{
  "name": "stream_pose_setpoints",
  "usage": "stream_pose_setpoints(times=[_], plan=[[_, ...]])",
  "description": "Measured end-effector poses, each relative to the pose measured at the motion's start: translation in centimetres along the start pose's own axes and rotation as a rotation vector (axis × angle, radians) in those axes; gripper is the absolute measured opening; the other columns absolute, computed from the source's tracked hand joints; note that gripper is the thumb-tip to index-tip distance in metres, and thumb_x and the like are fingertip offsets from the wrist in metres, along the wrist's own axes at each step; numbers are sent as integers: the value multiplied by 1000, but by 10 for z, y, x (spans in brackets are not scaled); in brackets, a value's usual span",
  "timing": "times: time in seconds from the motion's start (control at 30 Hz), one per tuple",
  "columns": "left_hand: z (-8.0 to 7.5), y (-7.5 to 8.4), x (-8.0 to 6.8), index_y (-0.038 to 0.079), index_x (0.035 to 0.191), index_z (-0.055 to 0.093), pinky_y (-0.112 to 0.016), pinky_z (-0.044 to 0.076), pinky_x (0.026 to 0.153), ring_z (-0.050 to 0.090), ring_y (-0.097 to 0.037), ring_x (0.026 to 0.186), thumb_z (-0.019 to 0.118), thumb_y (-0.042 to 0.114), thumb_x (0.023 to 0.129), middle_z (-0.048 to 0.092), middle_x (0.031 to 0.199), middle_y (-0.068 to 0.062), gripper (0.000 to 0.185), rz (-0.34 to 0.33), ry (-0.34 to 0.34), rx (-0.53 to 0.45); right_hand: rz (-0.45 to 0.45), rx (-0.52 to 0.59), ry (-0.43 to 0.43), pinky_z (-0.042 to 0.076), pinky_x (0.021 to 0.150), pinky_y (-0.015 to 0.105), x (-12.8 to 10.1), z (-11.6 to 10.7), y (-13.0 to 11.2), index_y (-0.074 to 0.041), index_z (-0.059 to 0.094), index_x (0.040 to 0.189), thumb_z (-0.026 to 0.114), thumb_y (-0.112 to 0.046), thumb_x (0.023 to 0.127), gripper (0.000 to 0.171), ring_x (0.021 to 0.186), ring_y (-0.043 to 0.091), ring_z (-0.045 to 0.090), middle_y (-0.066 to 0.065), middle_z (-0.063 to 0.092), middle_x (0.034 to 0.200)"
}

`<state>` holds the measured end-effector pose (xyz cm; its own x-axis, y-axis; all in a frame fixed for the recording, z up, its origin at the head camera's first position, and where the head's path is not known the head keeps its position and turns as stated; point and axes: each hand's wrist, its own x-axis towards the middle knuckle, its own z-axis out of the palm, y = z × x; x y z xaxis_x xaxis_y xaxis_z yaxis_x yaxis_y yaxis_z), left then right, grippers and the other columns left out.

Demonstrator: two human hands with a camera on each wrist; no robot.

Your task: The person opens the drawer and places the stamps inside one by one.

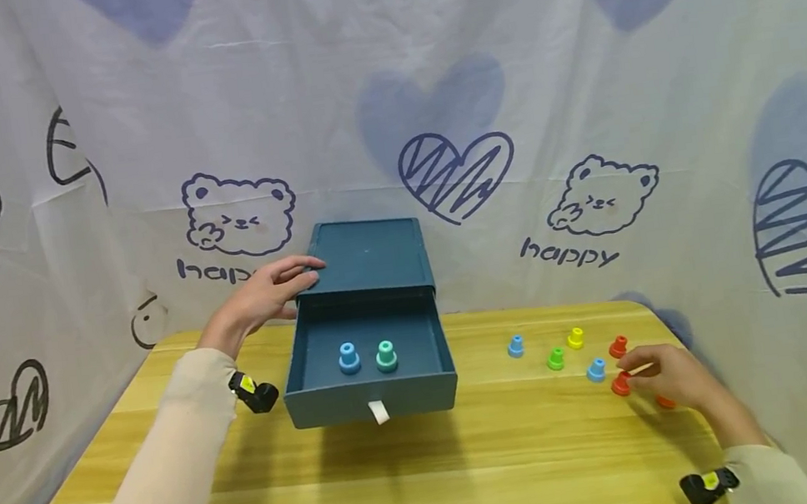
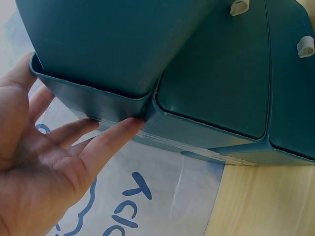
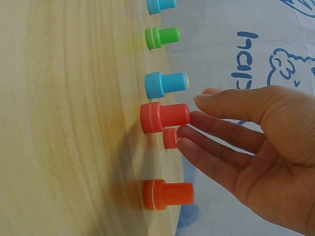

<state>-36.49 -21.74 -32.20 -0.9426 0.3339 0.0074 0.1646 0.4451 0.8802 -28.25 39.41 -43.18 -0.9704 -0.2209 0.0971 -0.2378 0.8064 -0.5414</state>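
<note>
Two pegs lie in the open drawer (image 1: 369, 374); seven more stand on the desk (image 1: 430, 467).

Left hand (image 1: 268, 294), fingers straight, rests flat against the top edge of the teal drawer box (image 1: 369, 254), holding nothing. Right hand (image 1: 672, 377), fingers relaxed and nearly straight, touches a red peg (image 3: 162, 118) with its fingertips (image 3: 189, 130) but does not yet grip it. Sorting appears only begun: a blue peg (image 1: 349, 359) and a teal-green peg (image 1: 386, 357) stand side by side in the drawer, while the blue, green, yellow, red and orange pegs remain grouped at the desk's right end. Each peg is a small plastic stud with a wide round base and a narrower cylindrical top, standing upright. An orange peg (image 3: 167, 194) stands just beside the red one.
</note>
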Motion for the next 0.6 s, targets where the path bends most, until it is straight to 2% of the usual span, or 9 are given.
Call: stream_pose_setpoints(times=[0.37, 0.6], plan=[[1, 1, -2, 25, 151, 48, -65, 43, 114, 34, -44, 153, 54, 47, 106, 29, 170, -13, 51, -6, 4, 11, 0, -6, -26, 59, 70, 23, 0, 5, -3, 6, 72, 109, 75, -2, 89, 21, 87, 29, 75, 21, 76, 103], [0, -1, -1, 24, 152, 47, -65, 42, 115, 32, -43, 154, 54, 48, 106, 28, 170, -13, 53, 4, -4, 12, 42, -11, -26, 58, 69, 24, -2, 8, -2, 4, 73, 111, 76, -3, 89, 23, 87, 26, 74, 19, 77, 103]])
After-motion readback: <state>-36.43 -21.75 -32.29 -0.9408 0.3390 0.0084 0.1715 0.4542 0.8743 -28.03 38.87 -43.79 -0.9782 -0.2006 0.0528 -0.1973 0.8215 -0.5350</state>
